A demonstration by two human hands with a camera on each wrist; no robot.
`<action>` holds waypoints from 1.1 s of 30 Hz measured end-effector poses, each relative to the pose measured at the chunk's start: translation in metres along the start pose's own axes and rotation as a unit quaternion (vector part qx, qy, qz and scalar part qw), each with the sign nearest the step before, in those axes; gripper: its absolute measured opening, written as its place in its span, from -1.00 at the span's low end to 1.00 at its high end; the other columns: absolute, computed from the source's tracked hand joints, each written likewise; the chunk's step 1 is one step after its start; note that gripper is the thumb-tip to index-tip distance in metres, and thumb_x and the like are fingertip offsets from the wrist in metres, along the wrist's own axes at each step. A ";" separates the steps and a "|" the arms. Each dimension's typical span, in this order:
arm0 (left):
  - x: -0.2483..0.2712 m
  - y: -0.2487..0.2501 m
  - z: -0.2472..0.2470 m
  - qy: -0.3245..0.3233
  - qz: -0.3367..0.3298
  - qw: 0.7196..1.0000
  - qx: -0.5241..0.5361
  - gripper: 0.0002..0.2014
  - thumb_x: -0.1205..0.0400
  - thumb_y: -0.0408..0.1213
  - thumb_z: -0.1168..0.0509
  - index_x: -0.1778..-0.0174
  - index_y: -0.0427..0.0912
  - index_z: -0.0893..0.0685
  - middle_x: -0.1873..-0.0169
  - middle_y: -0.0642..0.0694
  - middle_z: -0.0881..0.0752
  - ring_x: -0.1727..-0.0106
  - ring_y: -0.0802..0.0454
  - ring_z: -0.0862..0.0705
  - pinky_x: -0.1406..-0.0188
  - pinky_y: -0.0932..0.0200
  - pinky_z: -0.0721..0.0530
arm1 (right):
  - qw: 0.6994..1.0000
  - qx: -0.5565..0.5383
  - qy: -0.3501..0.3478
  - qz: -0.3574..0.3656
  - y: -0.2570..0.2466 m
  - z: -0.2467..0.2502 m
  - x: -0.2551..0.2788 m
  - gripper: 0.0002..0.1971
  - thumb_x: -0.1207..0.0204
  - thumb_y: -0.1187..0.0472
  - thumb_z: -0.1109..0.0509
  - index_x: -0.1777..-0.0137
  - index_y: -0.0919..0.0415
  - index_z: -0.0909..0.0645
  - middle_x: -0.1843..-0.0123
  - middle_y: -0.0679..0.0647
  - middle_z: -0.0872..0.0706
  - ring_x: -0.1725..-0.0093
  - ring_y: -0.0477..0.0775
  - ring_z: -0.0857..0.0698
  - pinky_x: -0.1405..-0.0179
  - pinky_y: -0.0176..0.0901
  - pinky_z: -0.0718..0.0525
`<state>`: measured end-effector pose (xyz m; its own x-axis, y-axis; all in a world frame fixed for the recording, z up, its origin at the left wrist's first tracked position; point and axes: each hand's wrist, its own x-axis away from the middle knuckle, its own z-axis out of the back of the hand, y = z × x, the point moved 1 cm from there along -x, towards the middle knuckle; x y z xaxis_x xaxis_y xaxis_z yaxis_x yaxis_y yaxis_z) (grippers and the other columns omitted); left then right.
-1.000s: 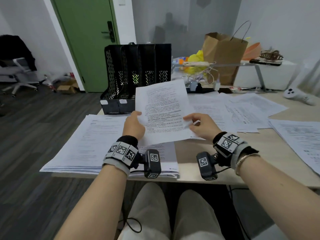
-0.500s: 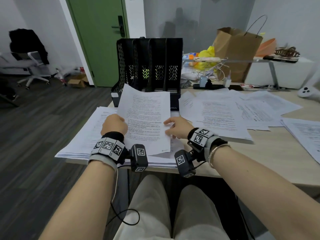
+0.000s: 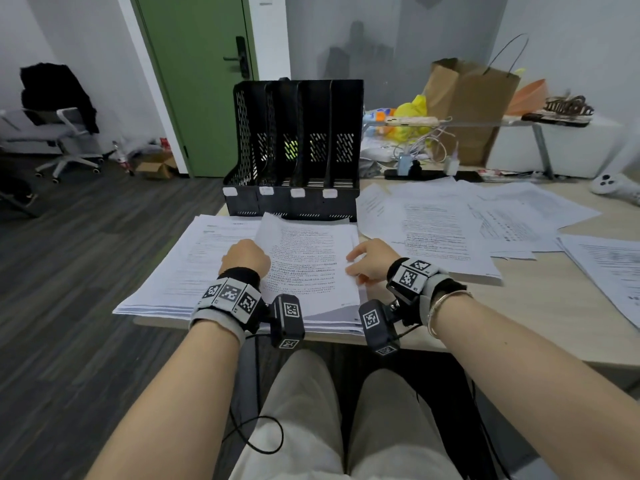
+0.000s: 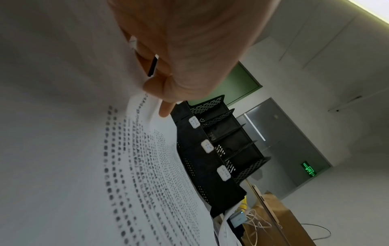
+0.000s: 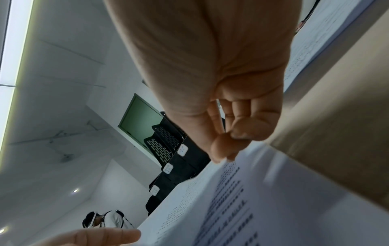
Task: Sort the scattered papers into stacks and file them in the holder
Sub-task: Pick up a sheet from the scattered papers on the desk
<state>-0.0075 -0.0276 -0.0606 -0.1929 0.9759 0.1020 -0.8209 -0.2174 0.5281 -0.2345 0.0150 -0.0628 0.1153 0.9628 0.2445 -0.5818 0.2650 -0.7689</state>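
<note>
Left hand pinches the left edge of a printed sheet; right hand pinches its right edge, though blur makes that grip less certain. The sheet lies atop a paper stack on the table, just before the black holder.

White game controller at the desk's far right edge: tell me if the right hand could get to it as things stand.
Probably yes: only flat loose papers lie between the right hand and the controller, but the hand pinches a sheet.
</note>
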 end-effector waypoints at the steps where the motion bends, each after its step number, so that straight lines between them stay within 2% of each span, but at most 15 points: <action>1: 0.002 0.003 -0.001 -0.002 0.003 1.000 -0.021 -0.65 -0.59 -0.33 -0.15 -0.29 -0.22 -0.61 -0.32 -0.24 -0.56 -0.37 -0.29 -0.46 -0.38 -0.09 -0.45 | 1.000 -0.010 -0.003 -0.008 0.002 0.001 0.000 -0.76 -0.47 0.40 -0.43 -0.13 0.31 -0.58 0.47 0.15 -0.64 0.65 -0.12 -0.60 0.60 -0.32 -0.62; 4: 0.006 0.012 -0.007 -0.024 0.000 0.998 -0.066 -0.63 -0.59 -0.28 -0.12 -0.32 -0.18 -0.57 -0.37 -0.23 -0.47 -0.41 -0.30 -0.37 -0.44 -0.16 -0.36 | 0.999 -0.031 -0.017 -0.021 0.009 0.004 0.001 -0.77 -0.46 0.40 -0.44 -0.10 0.32 -0.57 0.41 0.19 -0.66 0.53 0.00 -0.64 0.28 -0.06 -0.72; 5: 0.006 0.016 -0.010 -0.041 -0.010 0.997 -0.068 -0.63 -0.56 -0.29 -0.13 -0.26 -0.23 -0.60 -0.33 -0.26 -0.53 -0.38 -0.31 -0.42 -0.41 -0.16 -0.39 | 0.999 -0.042 -0.016 -0.023 0.011 0.006 0.003 -0.78 -0.46 0.38 -0.45 -0.09 0.33 -0.58 0.39 0.19 -0.66 0.52 0.01 -0.64 0.27 -0.03 -0.73; 8: 0.013 0.030 -0.019 -0.091 -0.051 0.993 -0.060 -0.86 -0.55 -0.35 -0.15 0.24 -0.28 -0.59 0.10 -0.34 -0.67 -0.10 -0.33 -0.60 -0.24 -0.06 -0.49 | 0.999 -0.041 0.003 -0.023 0.015 0.015 0.007 -0.77 -0.50 0.21 -0.47 -0.06 0.32 -0.62 0.31 0.13 -0.66 0.52 -0.03 -0.65 0.55 -0.25 -0.60; 10: 0.015 0.041 -0.024 -0.102 -0.065 0.992 -0.045 -0.80 -0.58 -0.35 -0.16 0.38 -0.15 -0.44 0.27 -0.17 -0.59 0.02 -0.22 -0.53 -0.24 -0.03 -0.47 | 0.999 -0.030 0.023 -0.021 0.018 0.027 0.009 -0.76 -0.50 0.16 -0.47 -0.04 0.31 -0.63 0.29 0.10 -0.64 0.50 -0.01 -0.63 0.58 -0.26 -0.55; 13: 0.020 0.063 -0.030 -0.108 -0.091 0.990 -0.027 -0.91 -0.60 -0.30 -0.19 0.23 -0.09 -0.51 0.03 -0.12 -0.63 -0.20 -0.21 -0.52 -0.27 0.01 -0.50 | 0.998 -0.002 0.065 -0.019 0.027 0.053 0.010 -0.83 -0.49 0.19 -0.46 0.03 0.29 -0.67 0.30 0.07 -0.63 0.48 -0.01 -0.58 0.58 -0.24 -0.53; 16: 0.026 0.091 -0.036 -0.129 -0.139 0.981 -0.029 -0.80 -0.60 -0.33 -0.18 0.34 -0.03 -0.46 0.27 0.01 -0.53 -0.09 -0.17 -0.53 -0.09 0.15 -0.46 | 0.993 0.013 0.115 -0.027 0.043 0.086 0.012 -0.86 -0.48 0.21 -0.46 0.05 0.29 -0.71 0.10 0.09 -0.70 0.40 -0.01 -0.61 0.51 -0.23 -0.54; 18: 0.029 0.112 -0.041 -0.145 -0.172 0.974 -0.021 -0.87 -0.62 -0.32 -0.19 0.02 -0.14 -0.64 0.03 -0.08 -0.63 -0.18 -0.17 -0.56 -0.19 0.14 -0.48 | 0.990 0.013 0.135 -0.038 0.057 0.107 0.015 -0.87 -0.48 0.22 -0.47 0.07 0.29 -0.71 0.02 0.11 -0.72 0.31 0.04 -0.65 0.45 -0.21 -0.58; 19: 0.030 0.122 -0.046 -0.149 -0.189 0.970 -0.013 -0.78 -0.62 -0.31 -0.20 -0.15 -0.19 -0.62 -0.11 -0.14 -0.63 -0.23 -0.16 -0.55 -0.25 0.12 -0.49 | 0.988 0.013 0.146 -0.046 0.064 0.116 0.017 -0.89 -0.47 0.23 -0.47 0.09 0.28 -0.71 0.02 0.14 -0.72 0.24 0.07 -0.65 0.40 -0.19 -0.59; 22: 0.033 0.148 -0.059 -0.184 -0.215 0.959 -0.011 -0.90 -0.62 -0.32 -0.22 -0.01 -0.14 -0.60 -0.05 -0.16 -0.55 -0.10 -0.12 -0.54 -0.12 0.14 -0.46 | 0.980 0.027 0.182 -0.073 0.086 0.140 0.021 -0.85 -0.45 0.23 -0.50 0.04 0.28 -0.73 -0.02 0.18 -0.74 0.05 0.10 -0.64 0.14 -0.12 -0.59; 24: 0.034 0.162 -0.070 -0.195 -0.221 0.955 -0.016 -0.85 -0.62 -0.30 -0.23 -0.06 -0.21 -0.63 0.00 -0.14 -0.57 -0.06 -0.07 -0.57 -0.09 0.13 -0.50 | 0.976 0.033 0.196 -0.089 0.100 0.153 0.022 -0.78 -0.44 0.23 -0.51 -0.04 0.31 -0.73 -0.12 0.20 -0.75 -0.11 0.14 -0.67 -0.06 -0.13 -0.58; 27: 0.033 0.175 -0.085 -0.192 -0.203 0.960 -0.024 -0.83 -0.61 -0.29 -0.25 0.31 -0.15 -0.50 0.31 -0.09 -0.49 0.30 0.02 -0.49 0.32 0.18 -0.45 | 0.972 0.046 0.192 -0.125 0.117 0.165 0.026 -0.70 -0.44 0.21 -0.51 -0.14 0.32 -0.69 -0.23 0.20 -0.70 -0.21 0.16 -0.64 -0.13 -0.15 -0.52; 29: 0.033 0.180 -0.093 -0.199 -0.183 0.962 -0.029 -0.86 -0.62 -0.23 -0.27 0.15 -0.24 -0.56 0.16 -0.21 -0.63 0.18 -0.12 -0.60 0.32 0.15 -0.54 | 0.972 0.042 0.186 -0.134 0.127 0.167 0.026 -0.65 -0.45 0.20 -0.50 -0.20 0.32 -0.65 -0.25 0.21 -0.67 -0.14 0.13 -0.62 -0.03 -0.18 -0.50; 31: 0.031 0.184 -0.102 -0.212 -0.169 0.962 -0.039 -0.75 -0.63 -0.18 -0.28 -0.05 -0.32 -0.61 -0.05 -0.28 -0.69 -0.04 -0.22 -0.67 0.11 0.08 -0.61 | 0.973 0.034 0.185 -0.132 0.133 0.166 0.026 -0.65 -0.45 0.22 -0.50 -0.21 0.33 -0.65 -0.25 0.22 -0.67 -0.13 0.13 -0.63 -0.01 -0.21 -0.50; 33: 0.029 0.187 -0.108 -0.209 -0.162 0.963 -0.052 -0.66 -0.62 -0.16 -0.32 -0.15 -0.38 -0.60 -0.14 -0.29 -0.69 -0.17 -0.22 -0.66 0.02 0.11 -0.59 | 0.973 0.019 0.183 -0.139 0.137 0.164 0.026 -0.80 -0.44 0.26 -0.50 -0.02 0.35 -0.72 -0.11 0.21 -0.74 -0.02 0.10 -0.67 0.09 -0.25 -0.57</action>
<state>-0.2246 -0.0416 -0.0504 0.2976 0.9099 0.2891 -0.8552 0.1194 0.5044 -0.4432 0.0670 -0.0647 0.5474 0.8109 0.2068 -0.5159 0.5216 -0.6795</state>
